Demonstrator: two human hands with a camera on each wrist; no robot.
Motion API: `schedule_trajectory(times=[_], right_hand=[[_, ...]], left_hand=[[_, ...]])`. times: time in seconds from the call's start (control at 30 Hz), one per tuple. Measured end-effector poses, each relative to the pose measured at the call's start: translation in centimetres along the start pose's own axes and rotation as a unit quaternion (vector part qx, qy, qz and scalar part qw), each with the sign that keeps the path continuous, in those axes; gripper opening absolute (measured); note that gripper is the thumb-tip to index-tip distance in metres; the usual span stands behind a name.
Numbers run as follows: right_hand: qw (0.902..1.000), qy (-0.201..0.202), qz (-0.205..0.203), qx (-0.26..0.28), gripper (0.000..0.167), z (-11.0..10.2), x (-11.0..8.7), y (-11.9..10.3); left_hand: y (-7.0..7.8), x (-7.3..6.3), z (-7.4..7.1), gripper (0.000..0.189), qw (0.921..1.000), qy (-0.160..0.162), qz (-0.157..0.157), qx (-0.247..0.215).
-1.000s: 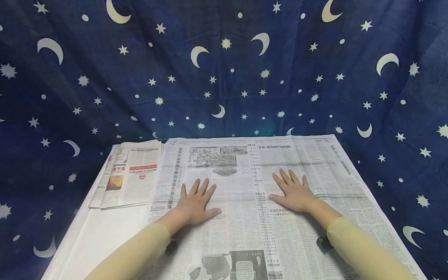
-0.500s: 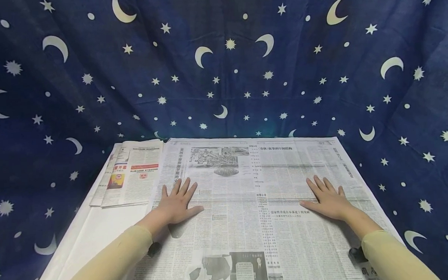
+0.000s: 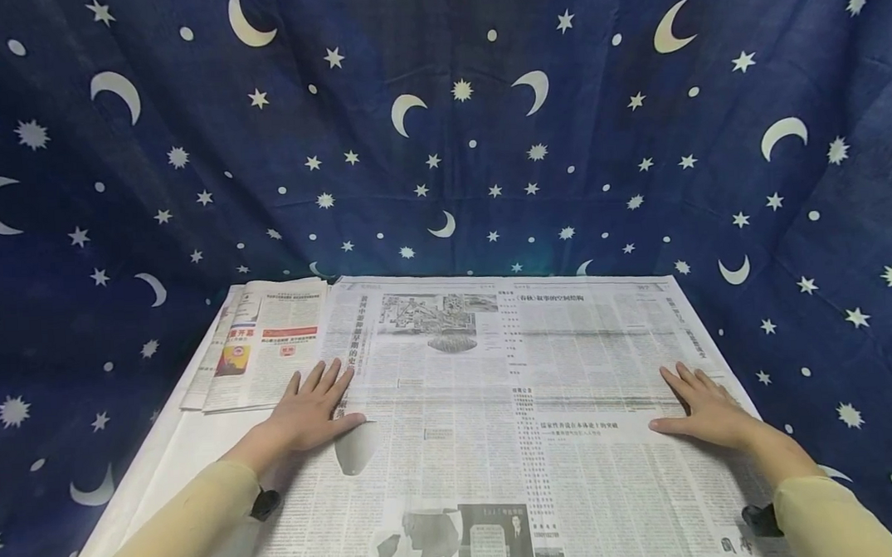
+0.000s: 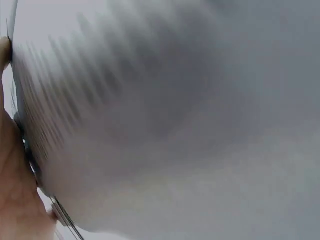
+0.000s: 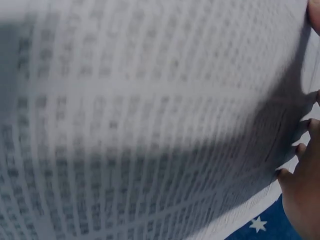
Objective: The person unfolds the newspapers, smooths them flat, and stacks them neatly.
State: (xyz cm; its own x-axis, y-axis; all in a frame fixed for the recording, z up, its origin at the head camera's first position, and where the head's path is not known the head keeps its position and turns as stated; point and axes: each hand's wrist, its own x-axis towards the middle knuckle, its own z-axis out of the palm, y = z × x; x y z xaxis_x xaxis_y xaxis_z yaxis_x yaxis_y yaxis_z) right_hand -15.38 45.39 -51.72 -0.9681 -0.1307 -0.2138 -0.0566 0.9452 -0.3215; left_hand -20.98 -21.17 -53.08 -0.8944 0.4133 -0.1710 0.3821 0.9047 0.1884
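A large newspaper sheet (image 3: pixel 459 411) lies spread out over the table. Its left part is under my left hand (image 3: pixel 306 413), which rests palm down with the fingers straight and spread. Near the sheet's right edge my right hand (image 3: pixel 709 412) lies flat in the same way, thumb pointing inward. Neither hand holds anything. In the right wrist view, the fingertips of the right hand (image 5: pixel 302 185) touch the printed newspaper (image 5: pixel 150 110). The left wrist view is mostly blurred pale paper (image 4: pixel 165 150), with part of the left hand (image 4: pixel 20 185) at its left edge.
A folded newspaper stack (image 3: pixel 265 344) lies at the back left, beside the spread sheet. White table covering (image 3: pixel 155 474) shows at the left. Behind the table hangs a dark blue curtain (image 3: pixel 439 129) with moons and stars, which also runs down both sides.
My hands have slid apart over the newspaper, the left one to the left and the right one to the right. A grey printed picture has come out from under the left hand.
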Motion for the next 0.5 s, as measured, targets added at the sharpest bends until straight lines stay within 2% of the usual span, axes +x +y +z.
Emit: schedule_trajectory(times=[0.23,0.4,0.5], right_hand=[[0.9987,-0.021,-0.005,0.046,0.114,-0.5,0.0,1.4],[0.9964,-0.036,-0.004,0.077,0.111,-1.1,0.0,1.4],[0.9955,-0.038,0.002,0.087,0.110,-1.3,0.0,1.2]], left_hand=[[-2.7,-2.0,-0.8,0.095,0.9997,0.019,-0.012,-0.008],[-4.6,-2.4,-0.5,0.094,0.9989,0.025,-0.013,-0.037],[-5.1,-2.7,-0.8,0.094,0.9981,0.035,-0.020,-0.046]])
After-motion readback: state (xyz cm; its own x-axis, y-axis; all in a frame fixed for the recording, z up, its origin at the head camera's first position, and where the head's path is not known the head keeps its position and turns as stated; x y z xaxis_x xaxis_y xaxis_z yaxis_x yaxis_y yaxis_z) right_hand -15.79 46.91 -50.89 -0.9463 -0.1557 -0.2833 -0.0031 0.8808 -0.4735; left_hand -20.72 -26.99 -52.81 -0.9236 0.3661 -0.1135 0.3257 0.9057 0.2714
